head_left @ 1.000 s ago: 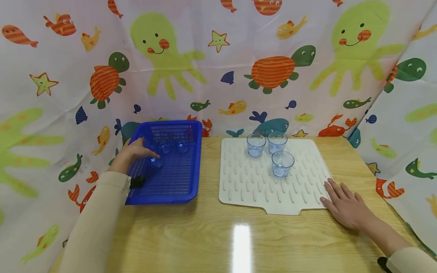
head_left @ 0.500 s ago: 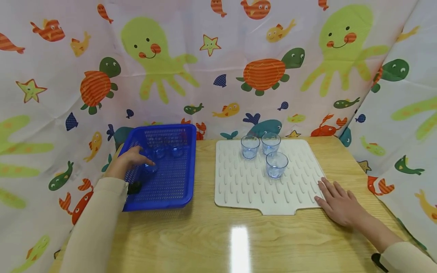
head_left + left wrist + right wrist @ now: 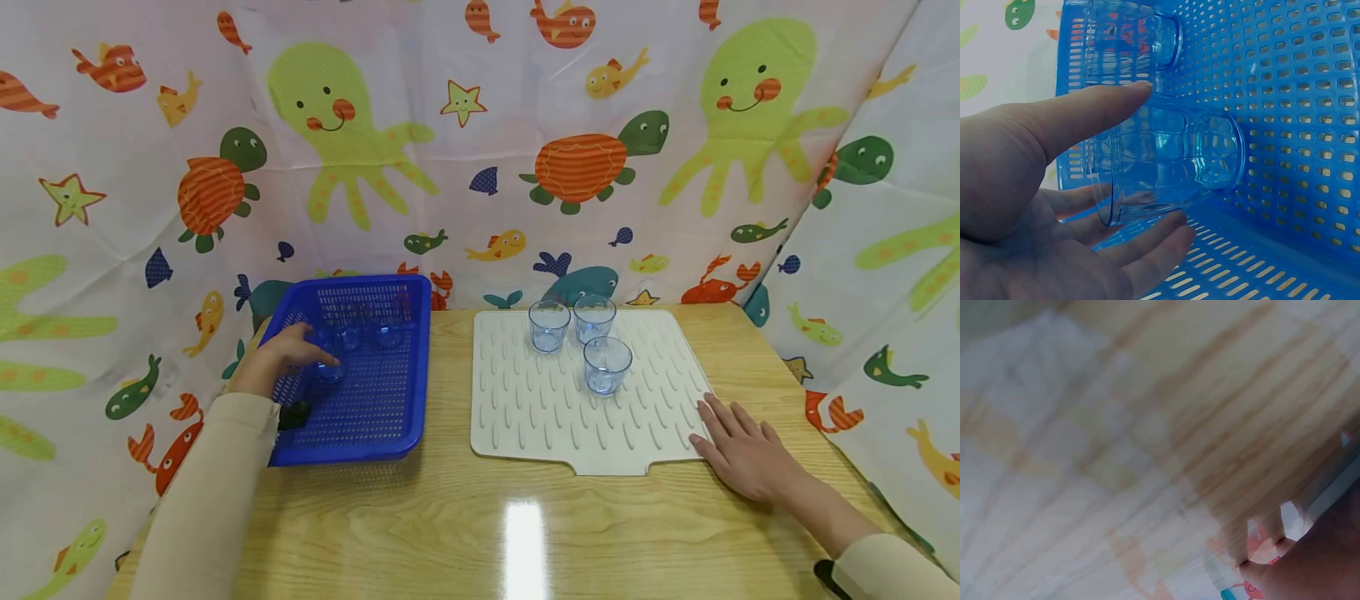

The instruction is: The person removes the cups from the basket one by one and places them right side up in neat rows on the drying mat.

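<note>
My left hand (image 3: 288,350) reaches into a blue plastic basket (image 3: 420,400). Thumb and fingers go round a clear drinking glass (image 3: 1166,150) there, thumb on one side and fingers on the other. Another glass (image 3: 1132,40) stands beside it in the left wrist view. Further glasses (image 3: 388,333) show near the basket's back. My right hand (image 3: 750,454) lies flat with straight fingers, palm on the table, fingertips at the right edge of a white ridged draining mat (image 3: 525,400). On this mat stand 3 upright glasses, the nearest glass (image 3: 607,367) in front of two others.
The wooden table (image 3: 420,517) carries basket and mat, with a strip of bare wood between them. A curtain (image 3: 480,150) printed with sea animals hangs behind and at both sides. Inside the basket's left side a black thing (image 3: 295,414) shows near the left wrist.
The head view has shifted, so basket, mat and hands appear slightly further left and lower. My left hand stays in the basket at the glass; my right hand stays at the mat's edge.
</note>
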{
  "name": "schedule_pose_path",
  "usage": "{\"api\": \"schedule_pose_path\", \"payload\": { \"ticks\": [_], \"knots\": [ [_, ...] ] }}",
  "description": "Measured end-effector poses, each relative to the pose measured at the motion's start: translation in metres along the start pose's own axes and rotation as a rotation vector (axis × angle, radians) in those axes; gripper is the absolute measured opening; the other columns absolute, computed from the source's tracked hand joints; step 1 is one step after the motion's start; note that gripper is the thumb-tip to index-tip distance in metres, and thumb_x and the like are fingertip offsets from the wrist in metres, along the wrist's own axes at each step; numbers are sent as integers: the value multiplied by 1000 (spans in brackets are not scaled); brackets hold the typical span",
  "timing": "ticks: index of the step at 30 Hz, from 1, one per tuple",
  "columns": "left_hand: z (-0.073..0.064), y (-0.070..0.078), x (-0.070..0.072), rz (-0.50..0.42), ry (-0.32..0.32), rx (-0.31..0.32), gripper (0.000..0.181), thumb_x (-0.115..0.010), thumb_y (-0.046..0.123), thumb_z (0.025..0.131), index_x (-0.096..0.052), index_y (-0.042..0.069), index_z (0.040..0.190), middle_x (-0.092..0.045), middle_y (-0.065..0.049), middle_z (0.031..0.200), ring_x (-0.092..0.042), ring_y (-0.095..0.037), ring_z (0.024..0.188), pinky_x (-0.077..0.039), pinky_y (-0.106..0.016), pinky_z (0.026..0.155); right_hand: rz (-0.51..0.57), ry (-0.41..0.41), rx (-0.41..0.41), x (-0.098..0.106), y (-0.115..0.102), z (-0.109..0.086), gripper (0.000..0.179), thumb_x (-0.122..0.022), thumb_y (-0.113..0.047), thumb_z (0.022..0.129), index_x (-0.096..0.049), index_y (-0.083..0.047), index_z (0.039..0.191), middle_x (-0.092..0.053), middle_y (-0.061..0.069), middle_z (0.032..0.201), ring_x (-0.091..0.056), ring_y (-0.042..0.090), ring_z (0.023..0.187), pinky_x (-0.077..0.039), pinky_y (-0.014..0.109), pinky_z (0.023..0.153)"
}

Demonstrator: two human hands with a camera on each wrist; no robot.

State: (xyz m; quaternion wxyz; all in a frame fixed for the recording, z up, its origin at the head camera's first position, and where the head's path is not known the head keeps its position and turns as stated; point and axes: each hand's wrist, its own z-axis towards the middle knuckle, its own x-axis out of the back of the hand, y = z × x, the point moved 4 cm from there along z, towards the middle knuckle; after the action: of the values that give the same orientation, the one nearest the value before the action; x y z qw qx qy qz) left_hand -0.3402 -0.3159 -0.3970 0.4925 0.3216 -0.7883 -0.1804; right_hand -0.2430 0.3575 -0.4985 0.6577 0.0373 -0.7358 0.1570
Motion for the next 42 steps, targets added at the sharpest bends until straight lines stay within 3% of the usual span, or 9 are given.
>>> {"api": "schedule_pose_path", "payload": {
  "ticks": [15,27,36,42],
  "knots": [
    [-9,3,4,-23,-16,-14,98,-76,23,93,-11,-13,156,-15,-41,157,-36,-59,138,-35,-62,114,-7,10,2,0,1,2,74,-36,-49,110,-24,5,159,-18,27,166,-19,60,144,-16,82,104],
    [-21,6,6,-93,-37,-35,96,-75,24,94,-12,-13,156,-16,-40,158,-31,-55,142,-35,-62,114,3,11,10,2,-3,2,73,-37,-48,110,-24,5,159,-18,27,166,-19,60,143,-15,83,104],
    [-25,9,3,-90,-8,-119,99,-78,30,92,-15,-11,156,-15,-37,160,-34,-55,141,-39,-61,112,2,3,1,0,-1,2,74,-36,-49,110,-24,5,159,-18,27,166,-18,60,144,-14,82,104],
    [-29,19,-2,-74,40,-178,98,-78,35,91,-19,-5,158,-31,-35,154,-43,-50,136,-42,-59,110,5,-2,-6,-4,1,1,75,-35,-51,110,-24,4,159,-17,27,166,-18,61,144,-13,83,104]
  ]
}}
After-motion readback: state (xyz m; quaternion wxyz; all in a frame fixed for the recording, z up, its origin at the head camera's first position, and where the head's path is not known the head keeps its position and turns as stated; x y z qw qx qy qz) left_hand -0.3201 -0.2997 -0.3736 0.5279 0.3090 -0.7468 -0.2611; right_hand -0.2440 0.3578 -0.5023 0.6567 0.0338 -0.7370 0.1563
